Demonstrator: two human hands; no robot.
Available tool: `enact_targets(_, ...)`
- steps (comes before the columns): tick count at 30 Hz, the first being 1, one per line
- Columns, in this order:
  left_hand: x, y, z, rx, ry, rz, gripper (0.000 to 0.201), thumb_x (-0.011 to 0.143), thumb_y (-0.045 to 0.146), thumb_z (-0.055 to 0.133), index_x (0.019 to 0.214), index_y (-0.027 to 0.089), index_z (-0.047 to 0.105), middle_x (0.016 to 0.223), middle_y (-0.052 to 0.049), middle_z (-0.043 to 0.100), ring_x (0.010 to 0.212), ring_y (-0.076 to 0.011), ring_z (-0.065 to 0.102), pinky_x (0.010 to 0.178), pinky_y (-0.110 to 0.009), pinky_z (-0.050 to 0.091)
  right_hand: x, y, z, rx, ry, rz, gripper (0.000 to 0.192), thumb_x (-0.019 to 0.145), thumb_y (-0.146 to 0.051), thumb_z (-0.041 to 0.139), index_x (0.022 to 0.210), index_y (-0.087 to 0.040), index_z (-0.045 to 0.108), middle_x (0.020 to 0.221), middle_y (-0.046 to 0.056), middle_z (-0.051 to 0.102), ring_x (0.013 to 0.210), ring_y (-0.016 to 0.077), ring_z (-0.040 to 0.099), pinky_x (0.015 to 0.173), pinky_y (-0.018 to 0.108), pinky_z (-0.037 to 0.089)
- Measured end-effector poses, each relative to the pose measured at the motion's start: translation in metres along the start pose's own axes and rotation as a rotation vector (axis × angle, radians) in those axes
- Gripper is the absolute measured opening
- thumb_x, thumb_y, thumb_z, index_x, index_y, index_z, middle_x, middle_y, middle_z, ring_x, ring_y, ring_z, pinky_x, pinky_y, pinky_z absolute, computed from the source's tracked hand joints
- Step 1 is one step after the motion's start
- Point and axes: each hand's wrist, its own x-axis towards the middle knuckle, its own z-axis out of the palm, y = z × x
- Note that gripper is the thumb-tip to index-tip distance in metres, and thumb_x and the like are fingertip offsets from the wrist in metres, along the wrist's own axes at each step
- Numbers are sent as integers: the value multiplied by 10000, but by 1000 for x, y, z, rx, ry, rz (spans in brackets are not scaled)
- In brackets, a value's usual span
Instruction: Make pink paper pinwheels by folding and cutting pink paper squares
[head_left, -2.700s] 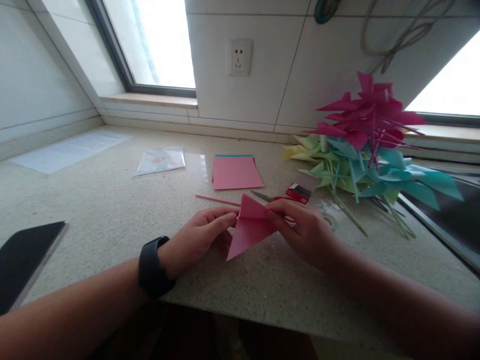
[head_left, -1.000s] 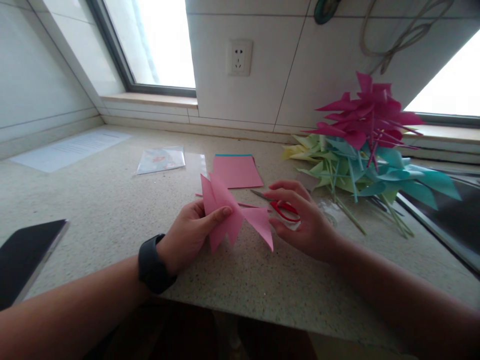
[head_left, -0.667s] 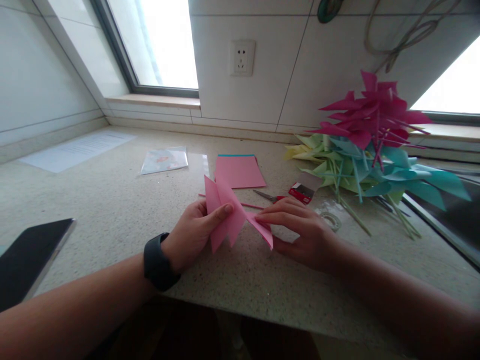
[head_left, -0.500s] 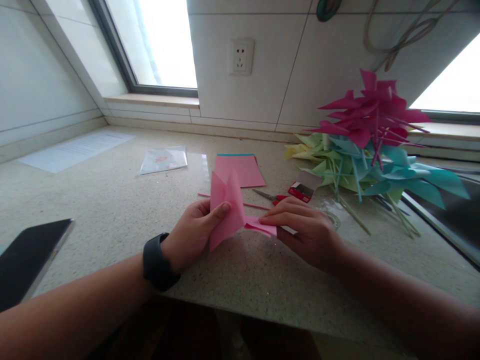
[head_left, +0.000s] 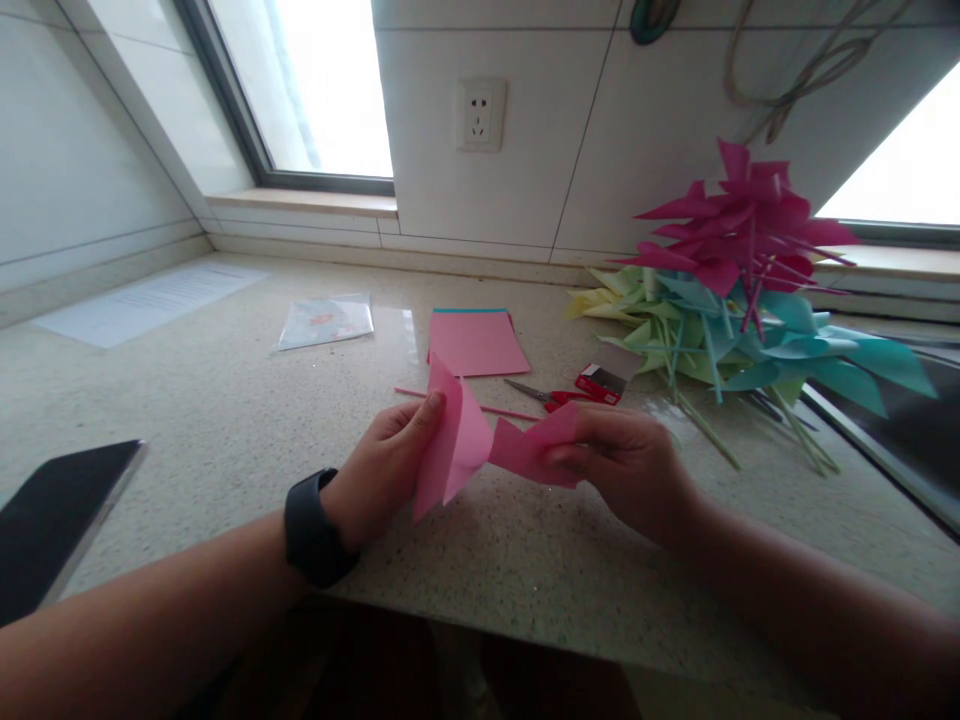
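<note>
A pink paper (head_left: 454, 445), bent into flaps, is raised above the counter between my hands. My left hand (head_left: 394, 445) grips its left part, thumb along the front. My right hand (head_left: 626, 455) pinches the right part between thumb and fingers. Both parts meet at a narrow spot in the middle; whether they are one sheet I cannot tell. Behind the paper lies a thin pink stick (head_left: 510, 412), partly hidden. Red-handled scissors (head_left: 551, 396) rest just beyond my right hand, and a stack of pink paper (head_left: 480, 343) lies farther back.
A small red box (head_left: 600, 383) stands open beside the scissors. Several paper pinwheels (head_left: 739, 235) in magenta, blue and green are heaped at the right, near a dark sink (head_left: 915, 420). A clear packet (head_left: 326, 320), a printed sheet (head_left: 150, 302) and a black tablet-like device (head_left: 64, 510) lie leftward.
My right hand has turned and lifted its part of the pink paper, which now spreads wider. My left hand has tilted its flaps lower and to the left.
</note>
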Motion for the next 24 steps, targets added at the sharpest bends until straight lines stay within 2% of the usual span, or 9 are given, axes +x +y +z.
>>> enact_targets(4,1,1,2,70,-5,30,441,869,547,669,774,118,698,681,-35,658,552,-100,512,505,-215,363,0,-2,-1,147,62,141,438,809,-626,715,652,-218,695,600,-9,559,532,127,475,466,262,361)
enact_targets(9,1,0,0,84,-21,27,447,856,560,680,782,120,703,680,-28,650,559,-96,513,511,-208,375,0,2,-2,268,126,321,424,796,-610,736,640,-219,685,574,-13,527,500,118,429,448,262,322)
enact_targets(13,2,-1,-3,42,-11,-22,437,854,553,695,771,124,690,663,-19,631,533,-88,512,477,-192,379,0,10,-4,329,153,380,314,849,-516,725,696,-242,719,593,-10,577,511,123,486,468,265,379)
enact_targets(17,3,2,-3,-72,-49,-39,289,857,422,738,884,135,713,763,-28,683,599,-99,591,534,-194,478,2,16,-5,406,188,402,149,833,-445,760,848,-297,770,782,14,702,631,157,601,570,298,502)
enact_targets(19,4,4,-2,-120,-60,-43,221,854,343,746,955,149,714,836,-37,708,659,-118,632,585,-218,528,3,19,-5,453,201,430,145,826,-433,770,891,-303,774,855,24,727,682,170,629,599,308,527)
enact_targets(24,2,8,1,-215,-20,-81,85,868,222,700,921,167,663,853,-34,718,702,-139,673,644,-246,562,4,24,-5,507,146,493,202,840,-386,761,1004,-267,764,881,25,735,678,144,633,576,261,525)
